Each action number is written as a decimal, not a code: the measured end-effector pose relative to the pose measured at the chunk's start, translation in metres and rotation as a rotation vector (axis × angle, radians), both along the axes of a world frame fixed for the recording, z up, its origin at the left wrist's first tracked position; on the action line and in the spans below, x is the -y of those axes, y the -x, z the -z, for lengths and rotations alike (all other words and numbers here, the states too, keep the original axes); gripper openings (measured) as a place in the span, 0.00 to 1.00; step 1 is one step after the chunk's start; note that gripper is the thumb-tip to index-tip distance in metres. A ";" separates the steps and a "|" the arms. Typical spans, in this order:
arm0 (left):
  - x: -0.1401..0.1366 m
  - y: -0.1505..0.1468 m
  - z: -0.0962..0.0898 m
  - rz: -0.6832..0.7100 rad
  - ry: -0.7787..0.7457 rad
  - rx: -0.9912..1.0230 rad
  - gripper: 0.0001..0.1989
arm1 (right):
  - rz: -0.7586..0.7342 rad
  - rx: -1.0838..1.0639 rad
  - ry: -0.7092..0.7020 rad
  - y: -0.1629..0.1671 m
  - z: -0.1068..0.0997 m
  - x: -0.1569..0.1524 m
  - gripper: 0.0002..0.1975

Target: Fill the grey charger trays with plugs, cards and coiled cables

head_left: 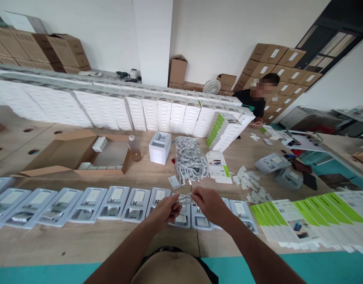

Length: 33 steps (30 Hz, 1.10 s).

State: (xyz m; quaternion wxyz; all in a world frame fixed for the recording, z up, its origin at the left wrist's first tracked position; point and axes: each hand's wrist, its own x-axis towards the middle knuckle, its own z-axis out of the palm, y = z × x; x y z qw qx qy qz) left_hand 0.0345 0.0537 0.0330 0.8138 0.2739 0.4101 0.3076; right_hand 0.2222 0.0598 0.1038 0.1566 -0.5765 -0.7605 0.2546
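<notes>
The coiled white cable (186, 199) spans the gap between the left hand (165, 210) and the right hand (209, 203), each grip closed with fingertips pinching one end, above the row of trays (113, 203) and near the heaped cables (191, 157) on the surface (110, 242).

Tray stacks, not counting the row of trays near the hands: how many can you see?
3: one stack between the bottle and the cable pile; two, a farther and a nearer, at the right. The white boxes may hide more.
</notes>
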 end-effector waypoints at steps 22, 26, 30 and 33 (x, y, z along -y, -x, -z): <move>-0.002 0.006 -0.010 -0.125 -0.338 -0.075 0.25 | 0.212 -0.318 -0.433 0.005 0.048 0.009 0.18; 0.000 0.012 -0.018 -0.046 -0.457 -0.127 0.23 | 0.138 -0.528 -0.108 -0.004 0.035 -0.001 0.20; 0.002 0.009 -0.021 -0.019 -0.431 -0.155 0.20 | 0.072 -0.504 0.058 0.000 0.027 -0.004 0.10; 0.000 0.009 -0.019 0.024 -0.267 -0.134 0.20 | 0.054 -0.467 -0.064 0.004 0.027 -0.001 0.09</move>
